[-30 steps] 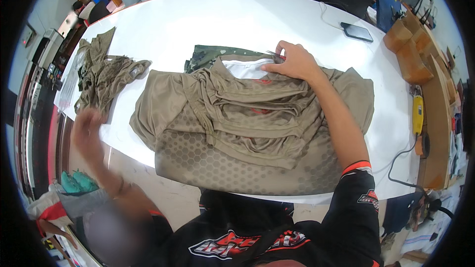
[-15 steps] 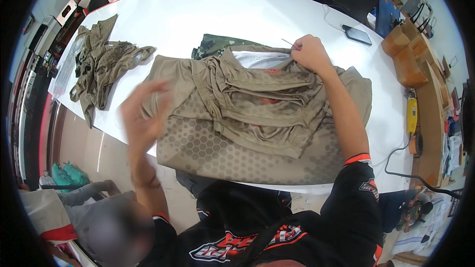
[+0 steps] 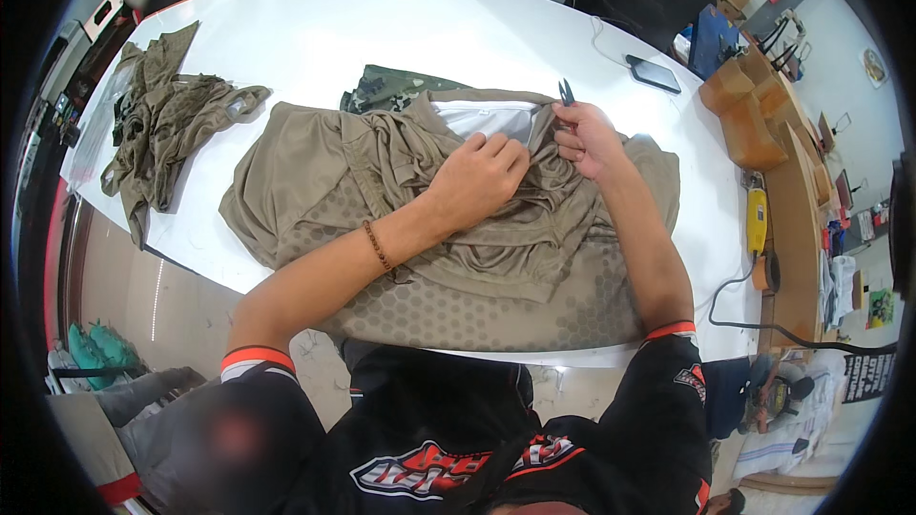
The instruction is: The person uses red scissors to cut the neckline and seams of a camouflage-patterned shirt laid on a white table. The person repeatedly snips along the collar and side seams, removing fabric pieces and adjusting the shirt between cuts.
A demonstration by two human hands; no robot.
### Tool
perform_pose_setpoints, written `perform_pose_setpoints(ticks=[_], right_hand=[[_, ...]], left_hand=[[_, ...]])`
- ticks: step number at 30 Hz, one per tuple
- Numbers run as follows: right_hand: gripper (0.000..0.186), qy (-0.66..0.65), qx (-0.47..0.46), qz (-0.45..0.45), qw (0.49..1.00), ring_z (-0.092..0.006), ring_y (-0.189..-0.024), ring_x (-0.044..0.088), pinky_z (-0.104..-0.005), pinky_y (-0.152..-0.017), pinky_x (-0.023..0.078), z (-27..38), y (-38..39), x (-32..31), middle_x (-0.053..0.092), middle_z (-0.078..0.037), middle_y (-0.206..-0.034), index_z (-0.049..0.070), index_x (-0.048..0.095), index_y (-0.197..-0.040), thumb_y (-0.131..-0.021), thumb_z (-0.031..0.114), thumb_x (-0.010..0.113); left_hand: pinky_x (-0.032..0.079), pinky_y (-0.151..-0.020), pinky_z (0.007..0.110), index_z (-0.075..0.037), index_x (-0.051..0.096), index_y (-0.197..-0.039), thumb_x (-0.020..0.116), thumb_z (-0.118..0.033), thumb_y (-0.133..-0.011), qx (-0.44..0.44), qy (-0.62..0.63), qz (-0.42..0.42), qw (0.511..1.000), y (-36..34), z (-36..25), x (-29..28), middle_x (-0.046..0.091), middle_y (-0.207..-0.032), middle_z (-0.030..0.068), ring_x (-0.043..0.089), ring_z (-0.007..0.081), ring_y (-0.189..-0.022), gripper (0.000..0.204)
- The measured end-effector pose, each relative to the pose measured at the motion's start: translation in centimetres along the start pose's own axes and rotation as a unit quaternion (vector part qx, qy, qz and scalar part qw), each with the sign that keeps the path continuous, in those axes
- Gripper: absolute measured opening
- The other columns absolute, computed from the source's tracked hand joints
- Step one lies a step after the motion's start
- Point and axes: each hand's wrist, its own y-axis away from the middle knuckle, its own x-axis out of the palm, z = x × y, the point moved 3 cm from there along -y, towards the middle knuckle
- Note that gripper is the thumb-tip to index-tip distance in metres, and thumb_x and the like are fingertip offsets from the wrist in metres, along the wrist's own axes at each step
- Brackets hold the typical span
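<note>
A stack of olive-brown shirts (image 3: 296,162) with hexagon print lies before me on the white table (image 3: 506,29), with green camouflage fabric (image 3: 386,86) beneath its back edge. My left hand (image 3: 482,172) has its fingers curled onto the cloth just below the top shirt's white inner collar (image 3: 458,113); what they pinch is hidden. My right hand (image 3: 587,138) is closed on small dark snips (image 3: 565,92), blades pointing up, beside the right side of that collar.
Crumpled olive garments (image 3: 172,124) lie at the left. A phone (image 3: 652,74) with a cable is at the back right. A yellow corded tool (image 3: 757,212) and cardboard boxes (image 3: 744,100) line the right edge. Other people (image 3: 775,399) are near the right and far left.
My left hand has swept from the left onto the shirt's collar area. My right hand has turned, bringing the snips more upright, and dropped a little lower.
</note>
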Motion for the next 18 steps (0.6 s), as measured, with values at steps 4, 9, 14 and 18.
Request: perform_pose_setpoints(ticks=[4, 9, 14, 18], right_hand=[[0.019, -0.012, 0.004, 0.003, 1.0, -0.0032, -0.04, 0.031, -0.022, -0.034, 0.023, -0.2, 1.1, 0.9, 0.047, 0.006, -0.064, 0.012, 0.053, -0.085, -0.098, 0.018, 0.065], [0.024, -0.012, -0.012, 0.017, 1.0, -0.0024, -0.04, 0.032, -0.0208, -0.034, 0.023, -0.6, 1.3, 0.7, 0.048, 0.006, -0.063, 0.014, 0.052, -0.079, -0.097, 0.018, 0.068], [0.025, -0.024, -0.026, 0.035, 0.999, -0.0023, -0.04, 0.032, -0.0208, -0.035, 0.024, -0.4, 2.1, 1.1, 0.048, 0.006, -0.062, 0.014, 0.051, -0.078, -0.096, 0.017, 0.068], [0.023, -0.043, -0.042, 0.039, 0.997, -0.0022, -0.04, 0.031, -0.0209, -0.036, 0.024, -0.6, 2.1, 0.9, 0.049, 0.006, -0.063, 0.011, 0.052, -0.081, -0.098, 0.017, 0.067]], left_hand=[[0.053, -0.078, 0.037, -0.003, 0.069, -0.116, 0.067, -0.014, -0.086, -0.027, 0.057, -0.017, 0.998, 0.4, -0.1, 0.4, 0.059, -0.093, 0.0086, 0.061, 0.0253, -0.089, 0.032], [0.055, -0.071, 0.037, -0.004, 0.073, -0.107, 0.068, -0.019, -0.092, -0.11, 0.18, -0.03, 0.977, 0.4, 0.9, -0.5, 0.062, -0.087, 0.0091, 0.064, 0.0273, -0.084, 0.022], [0.055, -0.063, 0.044, -0.001, 0.071, -0.094, 0.067, -0.02, -0.094, -0.233, 0.194, 0.035, 0.952, 0.1, 2.7, -0.9, 0.068, -0.082, 0.0159, 0.067, 0.0359, -0.07, 0.019], [0.057, -0.064, 0.047, 0.001, 0.067, -0.091, 0.068, -0.023, -0.092, -0.353, 0.065, 0.069, 0.931, 0.1, 5.4, -1.5, 0.071, -0.085, 0.0221, 0.071, 0.041, -0.073, 0.024]])
